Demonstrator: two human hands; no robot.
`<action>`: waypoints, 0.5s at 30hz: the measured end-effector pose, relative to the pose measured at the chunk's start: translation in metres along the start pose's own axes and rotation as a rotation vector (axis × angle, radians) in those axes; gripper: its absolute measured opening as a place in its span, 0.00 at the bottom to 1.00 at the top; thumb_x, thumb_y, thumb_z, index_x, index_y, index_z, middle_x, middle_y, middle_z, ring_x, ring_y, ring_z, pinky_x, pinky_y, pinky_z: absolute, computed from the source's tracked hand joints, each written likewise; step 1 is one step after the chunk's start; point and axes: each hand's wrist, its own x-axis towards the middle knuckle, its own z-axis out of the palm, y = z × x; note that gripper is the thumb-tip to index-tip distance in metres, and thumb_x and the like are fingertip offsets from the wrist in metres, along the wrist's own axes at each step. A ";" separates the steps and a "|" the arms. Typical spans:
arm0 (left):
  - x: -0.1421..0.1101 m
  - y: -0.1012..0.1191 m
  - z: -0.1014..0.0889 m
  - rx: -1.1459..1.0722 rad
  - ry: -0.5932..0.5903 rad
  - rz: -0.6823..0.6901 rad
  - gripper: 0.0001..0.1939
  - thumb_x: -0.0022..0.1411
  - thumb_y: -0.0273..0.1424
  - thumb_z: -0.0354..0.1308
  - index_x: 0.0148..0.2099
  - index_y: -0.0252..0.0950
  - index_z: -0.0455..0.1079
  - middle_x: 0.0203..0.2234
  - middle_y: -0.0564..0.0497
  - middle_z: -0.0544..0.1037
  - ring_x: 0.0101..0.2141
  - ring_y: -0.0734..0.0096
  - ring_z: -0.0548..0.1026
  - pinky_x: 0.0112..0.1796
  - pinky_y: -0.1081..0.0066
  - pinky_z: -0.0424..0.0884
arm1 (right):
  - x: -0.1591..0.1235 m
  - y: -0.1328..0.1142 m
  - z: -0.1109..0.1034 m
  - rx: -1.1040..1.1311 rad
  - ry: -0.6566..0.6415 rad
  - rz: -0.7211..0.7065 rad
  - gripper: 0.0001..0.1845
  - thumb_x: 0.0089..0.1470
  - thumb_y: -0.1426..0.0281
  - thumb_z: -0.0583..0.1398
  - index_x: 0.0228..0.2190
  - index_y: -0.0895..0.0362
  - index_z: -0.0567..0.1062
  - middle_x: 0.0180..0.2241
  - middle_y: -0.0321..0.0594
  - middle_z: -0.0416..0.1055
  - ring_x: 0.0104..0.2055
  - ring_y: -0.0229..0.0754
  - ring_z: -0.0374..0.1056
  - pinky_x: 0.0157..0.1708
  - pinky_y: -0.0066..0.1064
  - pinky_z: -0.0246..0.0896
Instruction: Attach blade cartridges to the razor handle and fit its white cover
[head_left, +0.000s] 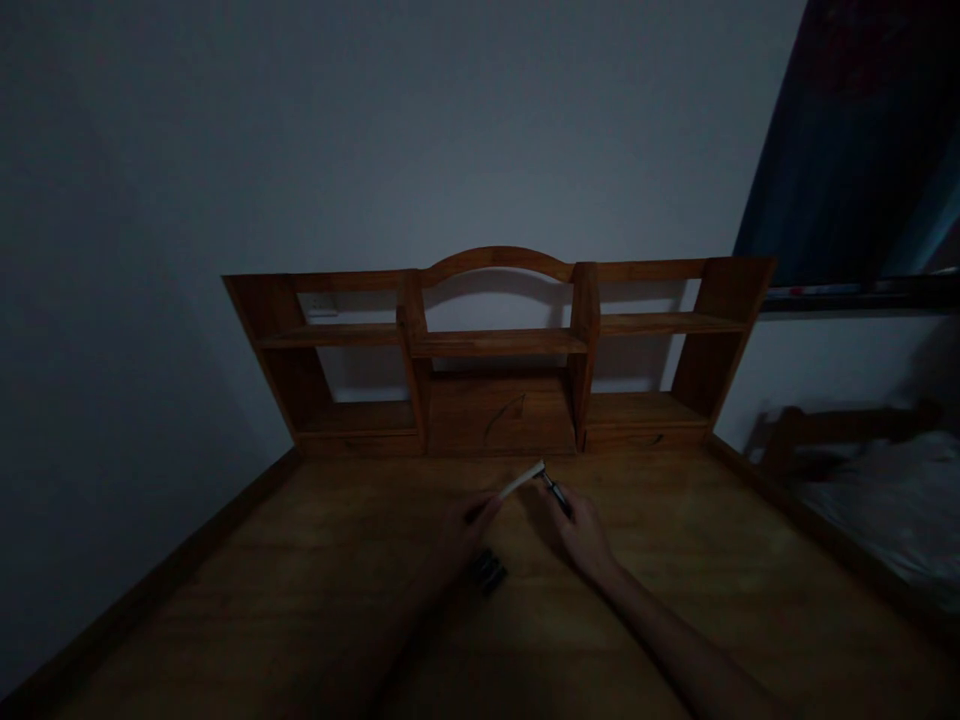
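A wooden shelf unit stands along the far edge of the tabletop, closing off that side. It has an arched rail in the middle and cubbyholes to either side, with a small drawer low at the right. Behind it rises a plain wall, with a wall socket showing through the upper left cubbyhole. Raised wooden strips border the tabletop's left and right edges. Past the right edge are a dark blue curtain and pale, crumpled bedding, both dim. A small cluster of dark objects lies on the tabletop just beside the left forearm, between the hands and the near edge; the gloom hides what they are.

The pale strip is out in front of the hands, about midway between the left and right edges and nearer the far edge. It is narrow, whitish and slightly curved, slanting up towards its far end. The left hand has its fingers closed on the strip's near end. The right hand is curled around a slim black tool with a silvery front part, whose tip meets or nearly meets the strip's far end; contact cannot be told.
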 end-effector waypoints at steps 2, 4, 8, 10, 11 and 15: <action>0.000 0.001 0.001 -0.003 0.030 -0.007 0.20 0.61 0.46 0.52 0.43 0.37 0.77 0.39 0.47 0.80 0.42 0.59 0.76 0.43 0.63 0.71 | -0.001 -0.001 0.000 -0.001 0.001 -0.001 0.21 0.60 0.57 0.51 0.30 0.59 0.75 0.23 0.37 0.69 0.26 0.40 0.64 0.25 0.27 0.52; 0.001 0.002 0.001 0.000 0.076 -0.017 0.20 0.61 0.45 0.52 0.42 0.37 0.77 0.38 0.46 0.80 0.40 0.58 0.76 0.43 0.63 0.71 | -0.002 -0.001 0.001 -0.003 0.001 -0.006 0.21 0.60 0.57 0.52 0.27 0.60 0.74 0.21 0.36 0.66 0.25 0.39 0.62 0.25 0.26 0.51; 0.003 -0.001 0.002 0.011 0.110 -0.011 0.19 0.59 0.45 0.54 0.41 0.37 0.77 0.38 0.48 0.81 0.40 0.59 0.77 0.42 0.65 0.72 | -0.002 -0.001 0.002 0.010 -0.018 -0.009 0.22 0.59 0.57 0.52 0.26 0.60 0.73 0.21 0.34 0.65 0.23 0.38 0.60 0.24 0.26 0.51; 0.003 -0.002 0.002 0.013 0.105 -0.006 0.19 0.58 0.45 0.55 0.42 0.38 0.77 0.38 0.49 0.80 0.40 0.59 0.76 0.41 0.66 0.72 | -0.003 -0.001 0.001 0.015 -0.025 -0.017 0.21 0.59 0.57 0.52 0.28 0.60 0.74 0.22 0.35 0.65 0.23 0.37 0.60 0.24 0.26 0.51; 0.003 -0.003 0.002 0.015 0.107 -0.003 0.18 0.58 0.45 0.55 0.42 0.37 0.77 0.38 0.49 0.80 0.40 0.60 0.77 0.41 0.66 0.72 | -0.003 -0.001 0.001 0.016 -0.025 -0.020 0.22 0.59 0.57 0.52 0.28 0.61 0.74 0.22 0.35 0.65 0.23 0.37 0.59 0.24 0.26 0.52; 0.003 -0.001 0.000 0.037 0.151 0.014 0.19 0.58 0.44 0.56 0.41 0.36 0.77 0.38 0.48 0.80 0.39 0.61 0.77 0.41 0.66 0.71 | -0.003 -0.002 0.000 0.017 -0.026 -0.037 0.21 0.59 0.58 0.52 0.28 0.61 0.75 0.21 0.35 0.66 0.24 0.38 0.61 0.25 0.26 0.53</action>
